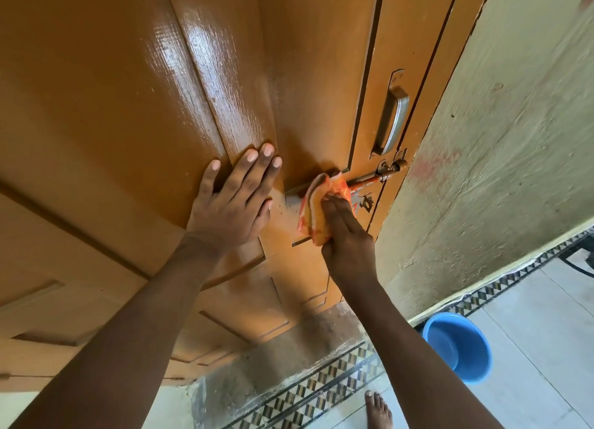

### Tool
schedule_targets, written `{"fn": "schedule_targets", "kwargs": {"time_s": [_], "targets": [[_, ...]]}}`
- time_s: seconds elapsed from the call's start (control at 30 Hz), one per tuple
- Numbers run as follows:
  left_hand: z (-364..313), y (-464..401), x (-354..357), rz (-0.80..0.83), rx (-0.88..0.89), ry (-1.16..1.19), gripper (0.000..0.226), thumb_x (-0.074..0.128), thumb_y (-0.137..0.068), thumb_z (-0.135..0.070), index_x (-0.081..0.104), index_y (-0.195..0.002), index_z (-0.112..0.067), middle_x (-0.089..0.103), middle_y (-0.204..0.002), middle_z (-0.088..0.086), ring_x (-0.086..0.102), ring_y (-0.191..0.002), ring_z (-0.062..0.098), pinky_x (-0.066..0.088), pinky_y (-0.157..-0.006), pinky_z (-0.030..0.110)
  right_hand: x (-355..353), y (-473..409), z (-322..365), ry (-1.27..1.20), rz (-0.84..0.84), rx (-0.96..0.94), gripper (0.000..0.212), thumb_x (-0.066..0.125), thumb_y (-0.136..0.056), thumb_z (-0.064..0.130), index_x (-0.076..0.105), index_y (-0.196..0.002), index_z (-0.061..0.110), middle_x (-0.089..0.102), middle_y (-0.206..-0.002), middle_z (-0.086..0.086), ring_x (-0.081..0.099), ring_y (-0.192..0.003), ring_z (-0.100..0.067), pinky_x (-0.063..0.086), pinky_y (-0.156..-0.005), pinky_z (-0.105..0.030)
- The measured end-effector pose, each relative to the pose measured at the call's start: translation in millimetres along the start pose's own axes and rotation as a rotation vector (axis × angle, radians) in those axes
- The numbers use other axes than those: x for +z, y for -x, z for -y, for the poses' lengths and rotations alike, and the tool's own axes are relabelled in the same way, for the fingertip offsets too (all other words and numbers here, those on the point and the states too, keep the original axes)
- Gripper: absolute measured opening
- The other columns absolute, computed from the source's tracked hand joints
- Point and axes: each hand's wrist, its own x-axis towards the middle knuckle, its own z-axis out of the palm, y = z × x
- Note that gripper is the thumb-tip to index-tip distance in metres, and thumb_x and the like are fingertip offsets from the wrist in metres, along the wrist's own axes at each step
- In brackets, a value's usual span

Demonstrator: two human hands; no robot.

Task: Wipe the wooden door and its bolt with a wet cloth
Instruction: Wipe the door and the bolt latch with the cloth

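An orange-brown wooden door (122, 84) fills the left and middle of the view, with a wet sheen on its upper panel. A rusty sliding bolt (369, 179) runs across its right edge, below a metal pull handle (393, 121). My left hand (233, 197) lies flat on the door, fingers spread, holding nothing. My right hand (345, 232) presses an orange and yellow cloth (318, 205) against the left part of the bolt. The cloth covers that part of the bolt.
A pale green plastered wall (498, 145) stands right of the door. A blue plastic bucket (458, 348) sits on the pale tiled floor at the lower right, near a patterned tile border (321, 387). A bare foot (379, 411) shows at the bottom edge.
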Motion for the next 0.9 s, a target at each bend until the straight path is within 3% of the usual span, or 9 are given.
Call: {"fn": "schedule_targets", "kwargs": {"time_s": [0.13,0.3,0.4,0.47,0.53,0.57,0.63,0.73,0.9], "targets": [[1,0,0,0.005,0.000,-0.003,0.074,0.050,-0.101,-0.052,0.033,-0.165,-0.017,0.020,-0.172,0.006,0.000,-0.164,0.021,0.012,-0.125,0.052,4,9,12,-0.025,0.051,-0.080,0.060,0.076,-0.079,0.004,0.060,-0.137,0.001,0.061,-0.141,-0.021,0.069,-0.112,-0.044,0.065,-0.067,-0.042],[0,0,-1,0.003,-0.004,0.002,0.074,0.050,-0.101,-0.052,0.034,-0.165,-0.017,0.019,-0.173,0.006,0.001,-0.164,0.021,0.012,-0.125,0.051,3,5,12,-0.071,-0.048,0.024,0.053,0.049,-0.092,0.024,0.058,-0.139,0.002,0.062,-0.140,-0.022,0.074,-0.100,-0.042,0.066,-0.064,-0.044],[1,0,-3,0.018,-0.001,0.012,0.074,0.049,-0.102,-0.051,0.032,-0.165,-0.017,0.008,-0.176,0.007,0.000,-0.164,0.021,0.011,-0.126,0.052,2,12,19,-0.112,0.015,-0.035,0.051,0.054,-0.088,0.017,0.061,-0.137,0.002,0.064,-0.138,-0.020,0.076,-0.089,-0.039,0.065,-0.061,-0.037],[-1,-2,-5,0.025,-0.016,0.029,0.073,0.051,-0.102,-0.049,0.033,-0.165,-0.017,0.005,-0.177,0.006,0.006,-0.163,0.021,0.010,-0.126,0.052,-6,11,16,-0.190,0.007,-0.026,0.047,0.054,-0.088,0.015,0.065,-0.133,0.003,0.072,-0.126,-0.017,0.076,-0.083,-0.029,0.060,-0.065,-0.023],[-9,-5,-12,0.055,-0.085,0.093,0.069,0.051,-0.102,-0.043,0.034,-0.164,-0.017,0.006,-0.177,0.005,0.013,-0.160,0.021,0.010,-0.126,0.052,-20,10,16,-0.342,-0.046,0.146,0.043,0.052,-0.089,0.010,0.070,-0.127,0.007,0.078,-0.098,-0.006,0.069,-0.070,-0.006,0.047,-0.064,-0.004],[-16,-5,-17,0.070,-0.130,0.148,0.065,0.050,-0.103,-0.038,0.038,-0.163,-0.017,0.010,-0.176,0.004,0.016,-0.159,0.022,0.013,-0.124,0.053,-26,11,15,-0.410,-0.073,0.277,0.041,0.052,-0.088,0.008,0.073,-0.124,0.011,0.075,-0.084,0.003,0.062,-0.063,-0.001,0.044,-0.060,-0.004],[-31,-7,-26,0.072,-0.196,0.262,0.055,0.053,-0.100,-0.029,0.053,-0.154,-0.016,0.035,-0.166,0.004,0.030,-0.151,0.023,0.024,-0.116,0.054,-38,14,14,-0.498,-0.105,0.525,0.037,0.051,-0.087,0.009,0.077,-0.111,0.020,0.069,-0.069,0.014,0.057,-0.058,-0.001,0.049,-0.060,-0.021],[-54,-16,-33,0.122,-0.176,0.375,0.044,0.069,-0.089,-0.021,0.070,-0.133,-0.012,0.065,-0.133,0.009,0.050,-0.116,0.026,0.037,-0.090,0.044,-52,15,5,-0.622,-0.187,0.795,0.033,0.046,-0.077,0.007,0.076,-0.086,0.018,0.074,-0.070,0.010,0.063,-0.065,-0.001,0.055,-0.068,-0.032],[-86,-31,-31,0.275,-0.252,0.475,0.031,0.077,-0.089,-0.022,0.075,-0.118,-0.011,0.067,-0.121,0.009,0.052,-0.104,0.024,0.039,-0.080,0.040,-67,7,-13,-0.723,-0.284,0.990,0.035,0.048,-0.076,0.002,0.076,-0.087,0.019,0.079,-0.082,0.001,0.074,-0.086,-0.026,0.062,-0.082,-0.055]]}}
